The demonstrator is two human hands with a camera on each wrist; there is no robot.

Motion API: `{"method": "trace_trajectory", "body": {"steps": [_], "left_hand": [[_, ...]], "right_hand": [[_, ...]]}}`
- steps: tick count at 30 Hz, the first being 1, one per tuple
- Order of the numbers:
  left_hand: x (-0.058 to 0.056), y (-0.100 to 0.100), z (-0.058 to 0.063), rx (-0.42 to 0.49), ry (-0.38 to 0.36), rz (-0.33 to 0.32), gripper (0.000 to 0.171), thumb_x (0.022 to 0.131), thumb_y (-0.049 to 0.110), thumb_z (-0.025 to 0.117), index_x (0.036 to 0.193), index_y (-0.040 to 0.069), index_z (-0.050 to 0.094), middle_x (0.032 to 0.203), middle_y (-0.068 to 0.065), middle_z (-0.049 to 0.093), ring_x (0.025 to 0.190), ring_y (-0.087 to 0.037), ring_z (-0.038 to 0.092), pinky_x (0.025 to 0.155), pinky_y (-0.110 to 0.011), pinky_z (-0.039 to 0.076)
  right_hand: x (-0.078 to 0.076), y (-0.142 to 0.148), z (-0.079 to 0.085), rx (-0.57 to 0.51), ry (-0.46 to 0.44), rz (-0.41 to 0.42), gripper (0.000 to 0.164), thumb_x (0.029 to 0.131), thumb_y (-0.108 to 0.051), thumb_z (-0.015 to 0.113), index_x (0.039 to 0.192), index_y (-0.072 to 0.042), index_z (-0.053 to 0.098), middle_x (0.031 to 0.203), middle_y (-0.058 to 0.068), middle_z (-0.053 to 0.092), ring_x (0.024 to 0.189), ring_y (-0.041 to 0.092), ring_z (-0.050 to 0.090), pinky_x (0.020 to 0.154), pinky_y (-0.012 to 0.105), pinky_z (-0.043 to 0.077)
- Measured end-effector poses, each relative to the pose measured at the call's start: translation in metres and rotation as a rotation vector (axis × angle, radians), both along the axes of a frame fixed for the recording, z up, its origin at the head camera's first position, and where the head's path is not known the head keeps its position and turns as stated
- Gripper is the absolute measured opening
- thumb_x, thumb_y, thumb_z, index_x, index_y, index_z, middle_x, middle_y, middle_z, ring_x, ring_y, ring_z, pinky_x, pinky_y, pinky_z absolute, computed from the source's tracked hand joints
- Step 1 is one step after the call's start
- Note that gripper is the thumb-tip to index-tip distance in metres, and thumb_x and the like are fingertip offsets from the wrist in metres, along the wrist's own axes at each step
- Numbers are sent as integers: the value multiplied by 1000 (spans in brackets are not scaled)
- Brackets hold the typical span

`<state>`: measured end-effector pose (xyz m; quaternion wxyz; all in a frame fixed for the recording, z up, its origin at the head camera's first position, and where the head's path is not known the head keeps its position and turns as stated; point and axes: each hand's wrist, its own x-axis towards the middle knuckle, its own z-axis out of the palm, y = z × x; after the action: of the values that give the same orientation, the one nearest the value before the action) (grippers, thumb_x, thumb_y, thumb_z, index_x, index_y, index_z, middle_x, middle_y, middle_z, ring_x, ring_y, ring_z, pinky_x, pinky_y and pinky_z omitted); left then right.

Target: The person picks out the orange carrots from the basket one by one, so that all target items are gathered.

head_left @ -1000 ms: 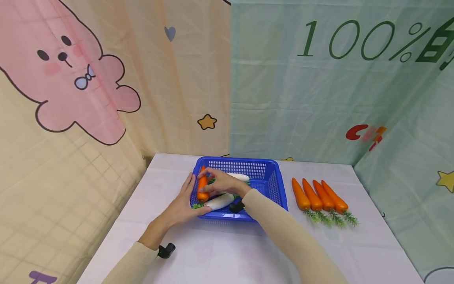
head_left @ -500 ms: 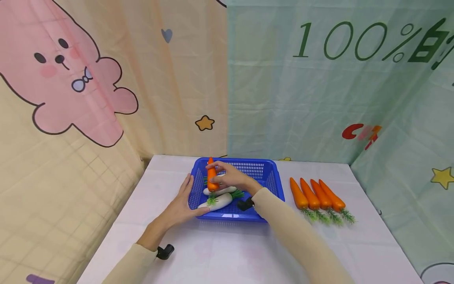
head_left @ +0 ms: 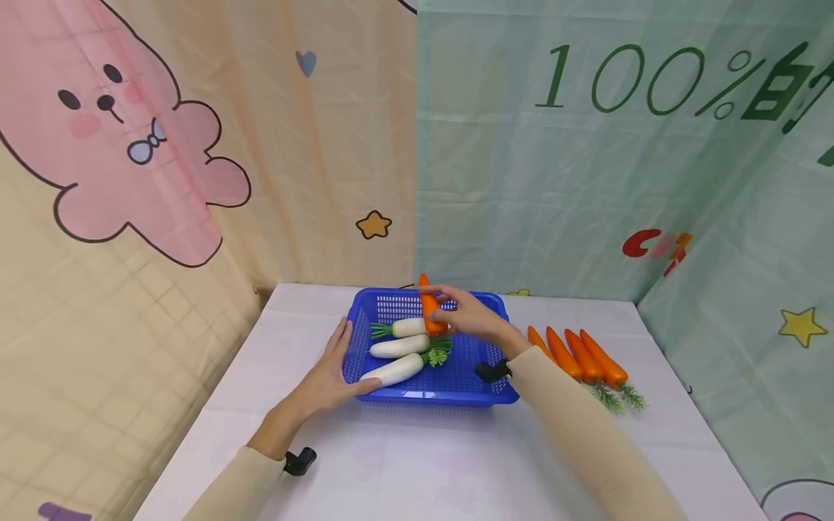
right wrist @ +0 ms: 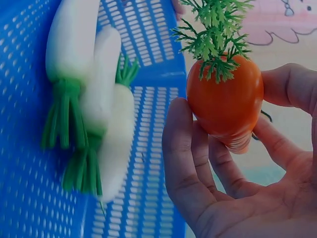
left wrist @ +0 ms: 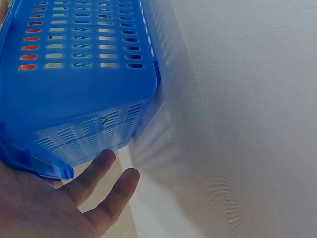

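My right hand (head_left: 474, 316) grips an orange carrot (head_left: 430, 307) between thumb and fingers, above the blue basket (head_left: 417, 396). In the right wrist view the carrot (right wrist: 228, 101) shows its green leafy top toward the camera. Three white radishes (head_left: 399, 371) with green stems lie side by side in the basket's left part. The left hand (head_left: 329, 373) rests at the basket's left end, thumb over the near rim and fingers along the outer side. In the left wrist view, two extended fingers of that left hand (left wrist: 106, 191) show beside the basket wall (left wrist: 79, 99).
Several carrots (head_left: 589, 362) lie in a row on the white table (head_left: 417, 463), right of the basket; my right forearm covers part of them. Patterned curtains (head_left: 521, 181) hang behind the table and along both sides.
My right hand has lifted the carrot from the basket's left end and carried it rightward, uncovering the radishes. The left hand has stayed at the basket's left side.
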<state>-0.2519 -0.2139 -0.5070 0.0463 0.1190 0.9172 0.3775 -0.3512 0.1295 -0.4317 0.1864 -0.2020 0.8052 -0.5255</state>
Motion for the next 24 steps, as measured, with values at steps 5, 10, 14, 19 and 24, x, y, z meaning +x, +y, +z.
{"method": "trace_trajectory", "body": {"steps": [5,10,14,19,24], "left_hand": [[1,1,-1,7,5,1,140,96,66,87,189,16,-5,199,-9,-13,183,-52,8,141,-80,25],[2,3,-1,-1,3,7,139,97,63,87,189,15,-6,199,-10,-15,183,-53,6,140,-81,24],[1,3,0,-7,9,10,139,97,65,87,189,15,-5,199,-11,-14,183,-54,7,139,-82,25],[0,2,0,0,4,10,138,97,65,87,189,17,-5,199,-9,-14,183,-52,7,140,-81,25],[-1,1,-2,2,5,11,139,96,66,87,189,18,-4,199,-7,-14,183,-52,8,140,-81,25]], "right_hand": [[7,37,7,30,55,-36,62,117,-19,69,176,-26,53,171,26,51,132,44,75,103,61,72],[13,75,6,103,94,-84,64,118,-28,70,179,-27,48,174,28,50,139,50,71,103,55,72],[19,102,7,136,98,-138,67,119,-32,69,181,-28,44,175,28,48,138,49,71,102,47,72],[26,130,4,190,104,-224,70,118,-34,71,182,-29,42,172,27,49,130,41,75,103,48,71],[30,151,-7,223,139,-230,71,118,-29,70,182,-16,41,166,33,53,116,36,76,97,48,69]]}}
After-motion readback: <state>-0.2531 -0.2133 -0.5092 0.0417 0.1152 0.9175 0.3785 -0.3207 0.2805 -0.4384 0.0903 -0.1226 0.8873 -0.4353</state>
